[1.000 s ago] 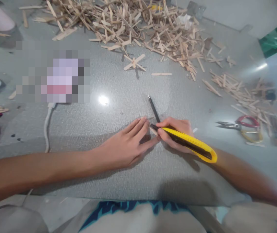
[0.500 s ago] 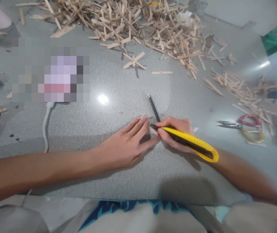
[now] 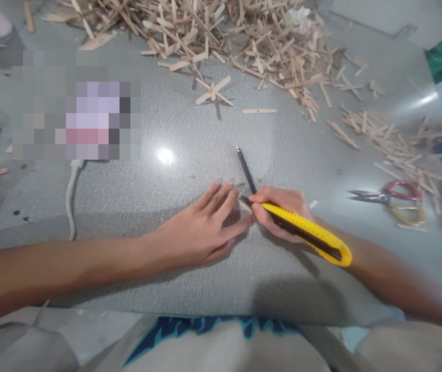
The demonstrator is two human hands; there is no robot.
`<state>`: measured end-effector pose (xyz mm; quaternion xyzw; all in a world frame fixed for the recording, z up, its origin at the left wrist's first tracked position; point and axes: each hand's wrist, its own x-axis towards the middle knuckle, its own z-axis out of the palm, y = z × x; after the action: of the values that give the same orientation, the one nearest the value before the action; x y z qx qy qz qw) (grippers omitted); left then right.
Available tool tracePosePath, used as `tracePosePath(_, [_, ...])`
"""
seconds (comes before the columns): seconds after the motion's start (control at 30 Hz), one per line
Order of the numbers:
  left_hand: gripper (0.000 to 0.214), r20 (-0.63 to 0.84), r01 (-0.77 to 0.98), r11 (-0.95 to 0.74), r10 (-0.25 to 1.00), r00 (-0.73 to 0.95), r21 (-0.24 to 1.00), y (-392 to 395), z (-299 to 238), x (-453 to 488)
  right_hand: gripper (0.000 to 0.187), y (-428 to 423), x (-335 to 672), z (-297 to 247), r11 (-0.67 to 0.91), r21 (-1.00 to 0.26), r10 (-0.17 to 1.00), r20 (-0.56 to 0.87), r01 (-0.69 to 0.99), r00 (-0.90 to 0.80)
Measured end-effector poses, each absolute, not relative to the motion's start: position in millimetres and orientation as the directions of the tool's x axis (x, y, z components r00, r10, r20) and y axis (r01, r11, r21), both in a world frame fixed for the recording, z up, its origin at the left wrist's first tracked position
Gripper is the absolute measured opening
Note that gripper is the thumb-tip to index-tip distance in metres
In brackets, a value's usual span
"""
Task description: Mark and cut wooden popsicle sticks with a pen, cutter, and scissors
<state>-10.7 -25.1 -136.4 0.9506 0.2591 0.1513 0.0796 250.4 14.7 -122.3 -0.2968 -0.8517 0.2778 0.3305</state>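
My right hand (image 3: 280, 206) is closed around a yellow utility knife (image 3: 306, 230), its handle slanting back over the wrist. The dark blade end points left, at a small piece of wooden stick (image 3: 245, 206) on the table. Flat on the table lies my left hand (image 3: 209, 222), fingers spread, with two fingertips at the ends of that piece. Whether they press on it, I cannot tell. A slim black pen-like rod (image 3: 246, 169) with a pale tip lies just beyond, its near end against my right hand.
A heap of wooden sticks (image 3: 205, 36) covers the back, with more sticks (image 3: 387, 144) at right. Nearer lie a star of glued-looking sticks (image 3: 213, 92) and a single stick (image 3: 259, 111). Scissors (image 3: 387, 199) lie right. A white cable (image 3: 70, 201) runs from a blurred-out object (image 3: 92, 121).
The knife's back end has dipped slightly down and right. My left fingers have spread a little more. The whole view has shifted slightly.
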Motion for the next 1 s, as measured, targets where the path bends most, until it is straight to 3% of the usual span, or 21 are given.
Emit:
tracePosePath(0.33, [0.064, 0.184, 0.470, -0.864, 0.500, 0.847, 0.182, -24, -133, -12, 0.017, 16, 253, -124, 0.741, -0.586, 0.630, 0.439, 0.328, -0.641])
tracePosePath(0.67, [0.076, 0.167, 0.466, -0.871, 0.488, 0.857, 0.155, -23, -136, -15, 0.018, 16, 260, -123, 0.708, -0.611, 0.651, 0.368, 0.355, -0.664])
tracePosePath(1.0, [0.072, 0.188, 0.463, -0.877, 0.479, 0.857, 0.124, -23, -134, -13, 0.013, 17, 263, -128, 0.711, -0.614, 0.648, 0.384, 0.342, -0.658])
